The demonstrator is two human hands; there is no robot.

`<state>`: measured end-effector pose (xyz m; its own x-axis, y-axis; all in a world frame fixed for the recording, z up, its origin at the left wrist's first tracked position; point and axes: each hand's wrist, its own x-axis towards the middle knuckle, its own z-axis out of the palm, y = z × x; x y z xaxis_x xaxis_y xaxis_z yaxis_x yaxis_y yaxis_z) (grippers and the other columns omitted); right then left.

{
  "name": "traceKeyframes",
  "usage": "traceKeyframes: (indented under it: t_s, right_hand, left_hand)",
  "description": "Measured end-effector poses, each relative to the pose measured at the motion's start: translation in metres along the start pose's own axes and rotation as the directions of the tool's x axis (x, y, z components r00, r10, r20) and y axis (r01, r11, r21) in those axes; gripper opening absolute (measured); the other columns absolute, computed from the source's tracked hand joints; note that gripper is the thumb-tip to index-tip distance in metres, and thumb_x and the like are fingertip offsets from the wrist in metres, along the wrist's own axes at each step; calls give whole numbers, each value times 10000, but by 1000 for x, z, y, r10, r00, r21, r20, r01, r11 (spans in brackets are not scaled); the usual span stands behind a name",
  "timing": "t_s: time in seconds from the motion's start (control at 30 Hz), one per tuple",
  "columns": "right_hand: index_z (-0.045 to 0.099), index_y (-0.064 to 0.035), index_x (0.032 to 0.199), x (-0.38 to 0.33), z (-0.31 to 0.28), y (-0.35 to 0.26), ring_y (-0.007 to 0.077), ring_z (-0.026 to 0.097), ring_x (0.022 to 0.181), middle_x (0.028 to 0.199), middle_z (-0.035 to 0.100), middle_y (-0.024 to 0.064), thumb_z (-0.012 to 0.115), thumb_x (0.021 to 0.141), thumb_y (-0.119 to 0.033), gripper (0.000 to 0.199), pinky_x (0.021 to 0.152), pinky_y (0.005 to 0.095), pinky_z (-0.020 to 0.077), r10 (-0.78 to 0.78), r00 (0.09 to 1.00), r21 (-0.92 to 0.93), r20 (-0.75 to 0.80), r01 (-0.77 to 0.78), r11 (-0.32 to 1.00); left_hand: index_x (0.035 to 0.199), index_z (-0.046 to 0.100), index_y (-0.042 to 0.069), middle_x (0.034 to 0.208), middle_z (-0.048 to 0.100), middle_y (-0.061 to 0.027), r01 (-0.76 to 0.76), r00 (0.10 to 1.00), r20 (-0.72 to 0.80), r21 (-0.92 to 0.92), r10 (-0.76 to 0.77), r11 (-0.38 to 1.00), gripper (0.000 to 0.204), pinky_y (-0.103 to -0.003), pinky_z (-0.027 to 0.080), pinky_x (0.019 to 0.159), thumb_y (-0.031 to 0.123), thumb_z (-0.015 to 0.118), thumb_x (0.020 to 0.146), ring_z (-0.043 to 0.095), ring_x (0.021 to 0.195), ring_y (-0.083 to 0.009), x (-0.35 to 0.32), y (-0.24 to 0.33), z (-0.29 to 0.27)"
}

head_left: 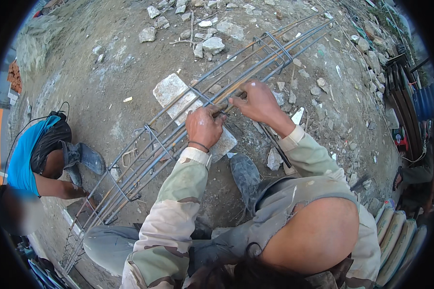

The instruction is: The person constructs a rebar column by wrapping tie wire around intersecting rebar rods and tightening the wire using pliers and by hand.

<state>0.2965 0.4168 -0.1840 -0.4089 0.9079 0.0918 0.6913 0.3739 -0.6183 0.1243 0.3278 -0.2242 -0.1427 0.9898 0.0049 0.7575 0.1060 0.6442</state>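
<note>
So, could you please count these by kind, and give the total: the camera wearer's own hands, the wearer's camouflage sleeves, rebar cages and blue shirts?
Wearer's hands: 2 (left hand, right hand)
Camouflage sleeves: 2 (left sleeve, right sleeve)
Rebar cage: 1
Blue shirt: 1
Total: 6

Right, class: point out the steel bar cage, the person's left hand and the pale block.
Steel bar cage [246,75], head view: on a long bar.
Left hand [203,128], head view: middle of its back.
Pale block [170,92], head view: upper-left top face.
</note>
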Motion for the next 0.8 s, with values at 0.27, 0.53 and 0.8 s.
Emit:
traceKeyframes:
  t_s: [0.27,0.53,0.8]
  right_hand:
    - [681,82,783,40,14,-19,506,677,825,771,633,341,688,789,-141,223,736,538,528,-13,915,-310,403,150,939]
    - [671,75,817,0,30,-14,480,659,737,764,646,293,656,821,-133,208,673,497,517,-176,950,-52,257,195,979]
    - [730,3,964,-56,58,21,347,702,729,839,716,173,692,861,-57,125,673,412,528,-143,980,370,-140,185,910]
  left_hand:
    - [1146,797,150,902,772,-154,-1,999,39,23,1,1000,343,-450,568,797,238,805,814,734,853,-367,2,2,-6]
    - [1104,809,172,888,760,-168,15,1000,26,7,-15,1000,302,-454,571,780,260,811,815,726,858,-378,7,-12,-3]
    - [1068,816,171,877,790,-73,46,983,178,39,-52,998,265,-393,570,745,232,826,811,751,835,-286,15,0,-11]
